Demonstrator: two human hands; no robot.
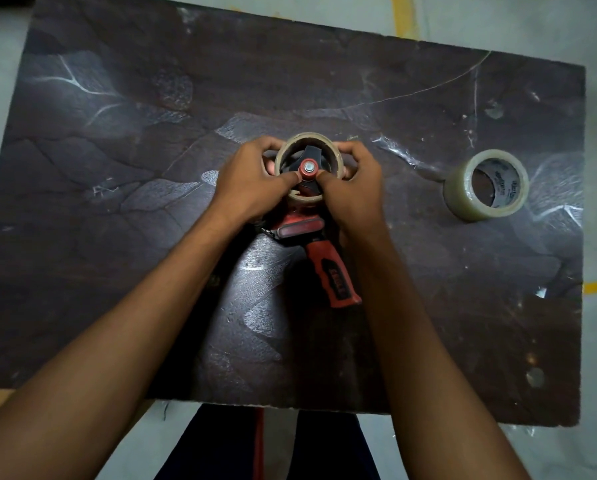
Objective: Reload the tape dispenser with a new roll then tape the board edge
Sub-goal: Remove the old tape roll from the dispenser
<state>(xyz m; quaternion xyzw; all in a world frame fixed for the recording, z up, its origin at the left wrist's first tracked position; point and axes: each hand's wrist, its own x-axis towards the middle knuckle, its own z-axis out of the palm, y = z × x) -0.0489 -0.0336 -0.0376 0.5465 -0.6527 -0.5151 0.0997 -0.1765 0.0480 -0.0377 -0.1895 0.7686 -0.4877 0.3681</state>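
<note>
A red and black tape dispenser (328, 268) lies on its side on the dark board (151, 168), handle pointing toward me. A brown cardboard tape core (304, 137) sits around its black spool and red hub. My left hand (252, 180) grips the core's left side, thumb against the red hub. My right hand (354, 183) grips the core's right side, thumb also at the hub. A full roll of clear tape (463, 192) stands alone on the board to the right, well apart from both hands.
The board's near edge (290, 405) runs above my dark trousers. Grey floor with yellow line markings (402, 15) surrounds the board. Scraps of old clear tape (397, 150) cling to the board's surface between the dispenser and the roll.
</note>
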